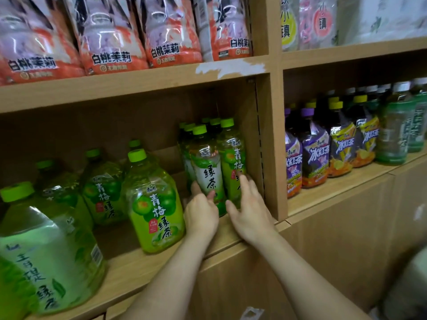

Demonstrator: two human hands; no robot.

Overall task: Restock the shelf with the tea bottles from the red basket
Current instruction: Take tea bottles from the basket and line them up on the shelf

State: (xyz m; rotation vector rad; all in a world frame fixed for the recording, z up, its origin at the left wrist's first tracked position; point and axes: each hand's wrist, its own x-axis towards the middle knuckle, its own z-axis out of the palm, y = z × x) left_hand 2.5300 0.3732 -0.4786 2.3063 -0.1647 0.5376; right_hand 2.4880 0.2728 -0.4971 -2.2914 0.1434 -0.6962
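Several slim green tea bottles with green caps stand packed at the right end of the middle wooden shelf [147, 262]. The front one, a green tea bottle [208, 167] with a white label, has my left hand [201, 212] wrapped around its base. Beside it stands a plum green tea bottle [232, 155]. My right hand [248, 211] rests with spread fingers against that bottle's lower part, not closed around it. The red basket is out of view.
Large green tea jugs [151, 204] fill the shelf's left part. A wooden divider [272, 144] closes the bay on the right; beyond it stand purple, yellow and green bottles [315, 153]. Orange-labelled bottles [111, 35] line the shelf above. A cabinet front lies below.
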